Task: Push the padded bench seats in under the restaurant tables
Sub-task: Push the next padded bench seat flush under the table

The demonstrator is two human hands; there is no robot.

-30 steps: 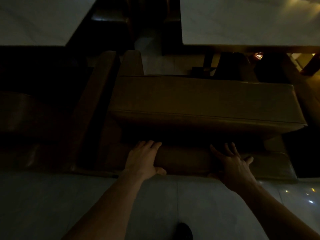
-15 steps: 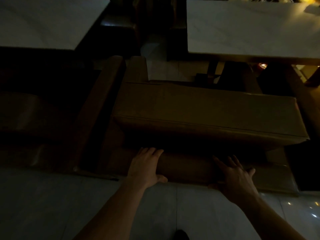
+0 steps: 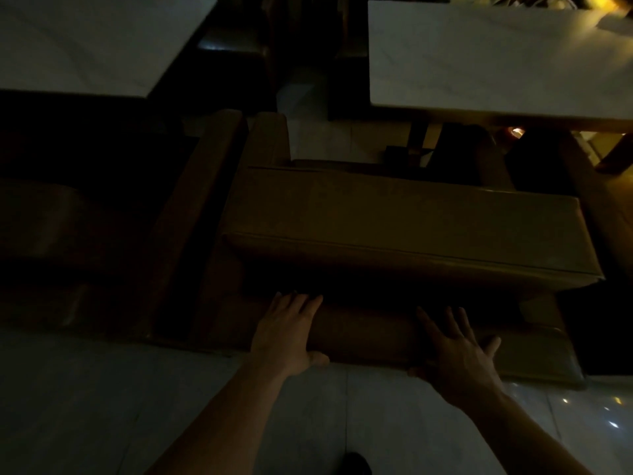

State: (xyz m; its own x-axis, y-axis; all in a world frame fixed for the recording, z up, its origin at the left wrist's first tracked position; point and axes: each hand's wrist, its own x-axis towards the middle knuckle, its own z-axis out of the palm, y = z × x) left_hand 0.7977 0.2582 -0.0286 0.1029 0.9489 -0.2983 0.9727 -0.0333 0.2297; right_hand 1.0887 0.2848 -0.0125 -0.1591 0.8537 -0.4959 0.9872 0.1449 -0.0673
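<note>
A brown padded bench (image 3: 404,228) fills the middle of the dim head view, its thick top cushion lying crosswise. Below it runs the bench's low rounded back edge (image 3: 370,332), close to the floor. My left hand (image 3: 287,332) lies flat on that edge with fingers spread and the thumb hooked over its near side. My right hand (image 3: 457,347) presses on the same edge further right, fingers splayed. Beyond the bench stands a white marble table (image 3: 496,60) at the upper right. Its dark legs (image 3: 416,140) show underneath.
A second white table (image 3: 92,46) stands at the upper left, with another dark padded bench (image 3: 51,221) in shadow below it. A wooden bench side (image 3: 191,214) separates the two seats. Pale glossy floor tiles (image 3: 102,406) lie under my arms. My shoe tip (image 3: 356,464) shows at the bottom.
The bench and both tables have slid lower in the view, and more of the tabletops shows. Both hands stay flat on the same edge, seemingly moving forward with it.
</note>
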